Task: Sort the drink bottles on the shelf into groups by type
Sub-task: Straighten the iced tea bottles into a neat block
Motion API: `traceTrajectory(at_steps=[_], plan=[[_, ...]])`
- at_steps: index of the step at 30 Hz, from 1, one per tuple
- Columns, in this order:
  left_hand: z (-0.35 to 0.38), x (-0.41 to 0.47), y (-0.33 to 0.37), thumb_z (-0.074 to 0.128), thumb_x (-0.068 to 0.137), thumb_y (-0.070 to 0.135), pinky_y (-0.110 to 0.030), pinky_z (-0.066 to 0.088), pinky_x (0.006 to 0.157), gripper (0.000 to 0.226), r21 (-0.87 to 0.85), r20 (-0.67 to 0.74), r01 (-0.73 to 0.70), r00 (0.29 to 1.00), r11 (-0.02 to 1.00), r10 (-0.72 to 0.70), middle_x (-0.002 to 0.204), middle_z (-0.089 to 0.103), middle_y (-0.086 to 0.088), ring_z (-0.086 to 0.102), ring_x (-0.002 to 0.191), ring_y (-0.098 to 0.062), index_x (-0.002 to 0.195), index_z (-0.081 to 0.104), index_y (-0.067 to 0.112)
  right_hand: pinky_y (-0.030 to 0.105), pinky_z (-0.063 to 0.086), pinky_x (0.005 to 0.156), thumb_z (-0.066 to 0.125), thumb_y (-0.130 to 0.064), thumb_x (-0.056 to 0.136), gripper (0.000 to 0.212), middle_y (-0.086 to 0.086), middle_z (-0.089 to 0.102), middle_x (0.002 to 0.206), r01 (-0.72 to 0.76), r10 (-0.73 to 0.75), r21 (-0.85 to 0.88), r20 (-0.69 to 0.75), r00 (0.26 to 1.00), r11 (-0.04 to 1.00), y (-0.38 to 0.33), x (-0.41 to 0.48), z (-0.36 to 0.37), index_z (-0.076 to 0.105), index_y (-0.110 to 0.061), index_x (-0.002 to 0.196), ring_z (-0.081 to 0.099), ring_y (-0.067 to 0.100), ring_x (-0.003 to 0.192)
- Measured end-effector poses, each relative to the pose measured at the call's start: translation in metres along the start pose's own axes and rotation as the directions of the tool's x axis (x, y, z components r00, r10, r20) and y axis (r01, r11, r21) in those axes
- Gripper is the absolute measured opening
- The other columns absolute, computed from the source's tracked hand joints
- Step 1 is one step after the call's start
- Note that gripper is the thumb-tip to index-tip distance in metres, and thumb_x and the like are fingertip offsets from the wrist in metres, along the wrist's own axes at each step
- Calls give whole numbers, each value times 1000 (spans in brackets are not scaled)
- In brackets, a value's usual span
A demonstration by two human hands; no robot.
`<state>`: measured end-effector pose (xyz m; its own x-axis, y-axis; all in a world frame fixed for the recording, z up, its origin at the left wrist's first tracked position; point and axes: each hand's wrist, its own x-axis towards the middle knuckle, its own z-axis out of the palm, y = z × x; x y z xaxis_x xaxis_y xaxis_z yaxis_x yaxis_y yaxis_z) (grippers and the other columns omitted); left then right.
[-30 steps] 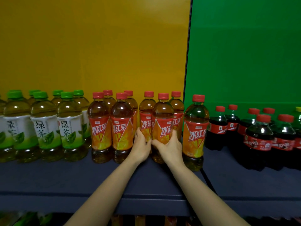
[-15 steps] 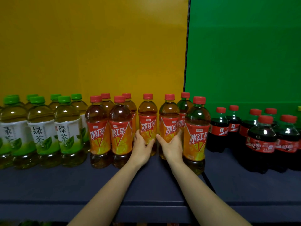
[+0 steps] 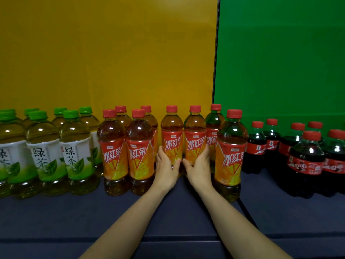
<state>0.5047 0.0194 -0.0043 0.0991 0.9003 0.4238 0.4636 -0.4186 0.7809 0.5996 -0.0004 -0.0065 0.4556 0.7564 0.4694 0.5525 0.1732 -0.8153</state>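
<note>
Hands: left hand (image 3: 166, 166), right hand (image 3: 198, 166), one iced tea each

Each curls round a red-capped bottle: left bottle (image 3: 171, 135), right bottle (image 3: 195, 136), upright, side by side on the shelf (image 3: 74, 221). Left of them, green teas (image 3: 44, 157); right, colas (image 3: 306, 163).

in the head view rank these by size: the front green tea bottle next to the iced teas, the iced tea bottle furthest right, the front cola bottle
1. iced tea bottle furthest right: looks tallest, but it stands nearer the camera.
2. front green tea bottle: nearly the same, so this ranking is unsure.
3. front cola bottle: clearly smallest.
</note>
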Motion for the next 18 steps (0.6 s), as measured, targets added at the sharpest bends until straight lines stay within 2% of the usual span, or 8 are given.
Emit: traceTrajectory(at_steps=[10, 18], plan=[[-3, -4, 1, 53, 93, 28, -38, 19, 117, 79, 6, -15, -16, 1000, 1000, 16, 154, 17, -11, 18, 142, -24, 148, 1, 6, 44, 31, 111, 72, -19, 78, 86, 10, 38, 143, -2, 3, 12, -77, 997, 1000, 0, -2, -2, 17, -13, 143, 35, 25, 134], [-5, -6, 3, 54, 92, 29, -39, 20, 117, 80, -18, -15, -5, 1000, 1000, 5, 154, 19, -10, 19, 142, -23, 149, 1, 8, 37, 26, 113, 71, -19, 79, 83, 11, 36, 144, 20, -22, -22, -123, 992, 1000, -4, -8, -3, 20, -9, 144, 32, 24, 136]])
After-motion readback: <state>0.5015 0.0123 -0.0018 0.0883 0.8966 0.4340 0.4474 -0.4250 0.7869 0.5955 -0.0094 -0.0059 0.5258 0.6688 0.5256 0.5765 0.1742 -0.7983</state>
